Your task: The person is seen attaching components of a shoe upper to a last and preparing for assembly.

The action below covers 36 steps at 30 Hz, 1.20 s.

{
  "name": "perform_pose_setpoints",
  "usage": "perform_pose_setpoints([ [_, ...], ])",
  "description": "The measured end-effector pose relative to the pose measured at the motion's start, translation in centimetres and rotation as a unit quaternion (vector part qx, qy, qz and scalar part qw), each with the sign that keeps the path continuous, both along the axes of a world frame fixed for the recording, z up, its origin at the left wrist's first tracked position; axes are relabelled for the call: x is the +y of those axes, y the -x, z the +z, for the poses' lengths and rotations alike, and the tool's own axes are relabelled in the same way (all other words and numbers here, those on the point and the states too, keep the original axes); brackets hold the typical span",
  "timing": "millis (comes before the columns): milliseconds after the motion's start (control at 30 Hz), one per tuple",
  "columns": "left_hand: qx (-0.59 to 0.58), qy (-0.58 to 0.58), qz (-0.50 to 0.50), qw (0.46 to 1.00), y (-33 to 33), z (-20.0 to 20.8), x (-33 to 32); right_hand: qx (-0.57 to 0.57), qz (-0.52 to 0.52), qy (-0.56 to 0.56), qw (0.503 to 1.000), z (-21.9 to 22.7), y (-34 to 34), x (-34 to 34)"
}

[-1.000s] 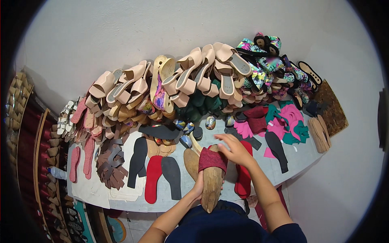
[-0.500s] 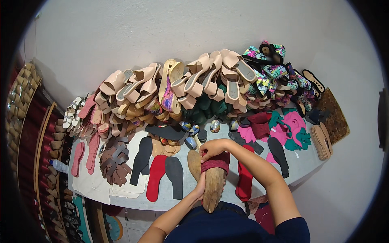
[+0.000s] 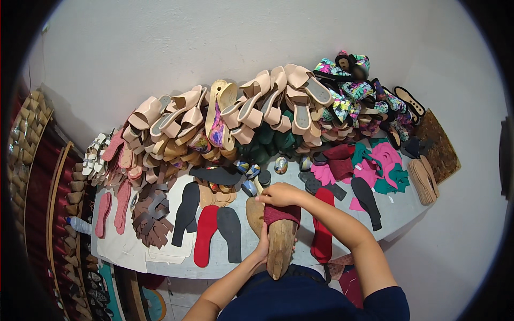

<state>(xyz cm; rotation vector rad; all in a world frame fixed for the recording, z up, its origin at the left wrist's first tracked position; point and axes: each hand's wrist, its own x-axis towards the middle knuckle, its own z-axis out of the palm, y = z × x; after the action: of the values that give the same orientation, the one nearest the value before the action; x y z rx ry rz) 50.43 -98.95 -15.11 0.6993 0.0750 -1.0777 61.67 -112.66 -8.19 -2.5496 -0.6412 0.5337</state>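
Upright in front of me is a wooden shoe last (image 3: 280, 250), its narrow end pointing toward my body. A dark red textured strap (image 3: 282, 215) wraps across its far part. My left hand (image 3: 262, 248) is closed round the last's left side, below the strap. My right hand (image 3: 280, 195) bends over the far end, just above the strap. Its fingers are pinched together at the left edge; what sits between them is hidden. A second wooden last (image 3: 255, 212) lies beside the left edge of the strap.
Red insoles (image 3: 206, 235) and grey insoles (image 3: 229, 235) lie near the table's front edge. Brown strap pieces (image 3: 151, 216) are heaped at left, pink and green cut pieces (image 3: 385, 160) at right. Beige heeled sandals (image 3: 254, 104) pile along the wall. Small heel blocks (image 3: 281, 165) stand mid-table.
My right hand has shifted slightly left and up over the far end of the last. My left hand keeps its hold. The whole view has moved a little.
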Motion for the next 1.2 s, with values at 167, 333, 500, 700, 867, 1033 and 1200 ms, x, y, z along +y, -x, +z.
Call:
perform_pose_setpoints([
  [167, 0.001, 0.045, 0.012, 0.999, -0.1, -0.5, 0.4, -0.007, -0.120, -0.202, 0.972, -0.6, -0.5, -2.9],
  [333, 0.010, 0.016, 0.024, 1.000, -0.1, -0.2, 0.1, 0.083, -0.122, -0.221, 0.964, 0.0, 0.0, -3.7],
  [500, 0.021, 0.008, 0.000, 1.000, -0.1, -0.4, -0.2, 0.002, -0.031, -0.097, 0.995, 1.2, -0.1, -2.2],
  [700, 0.020, -0.018, 0.025, 0.999, 0.0, 0.0, 0.2, -0.016, -0.059, -0.079, 0.995, 0.0, -0.4, -1.2],
  [867, 0.033, 0.007, 0.058, 0.998, 0.1, -0.4, 1.1, -0.077, -0.155, -0.275, 0.946, -2.9, 1.8, -2.7],
  [1033, 0.040, 0.037, 0.057, 0.997, 0.2, -0.7, 1.2, -0.025, -0.300, -0.361, 0.883, -5.4, 5.5, -3.0],
  [1200, 0.074, 0.117, 0.052, 0.989, 0.3, -1.2, 1.3, 0.112, -0.311, -0.576, 0.747, -6.2, 8.8, -3.0],
])
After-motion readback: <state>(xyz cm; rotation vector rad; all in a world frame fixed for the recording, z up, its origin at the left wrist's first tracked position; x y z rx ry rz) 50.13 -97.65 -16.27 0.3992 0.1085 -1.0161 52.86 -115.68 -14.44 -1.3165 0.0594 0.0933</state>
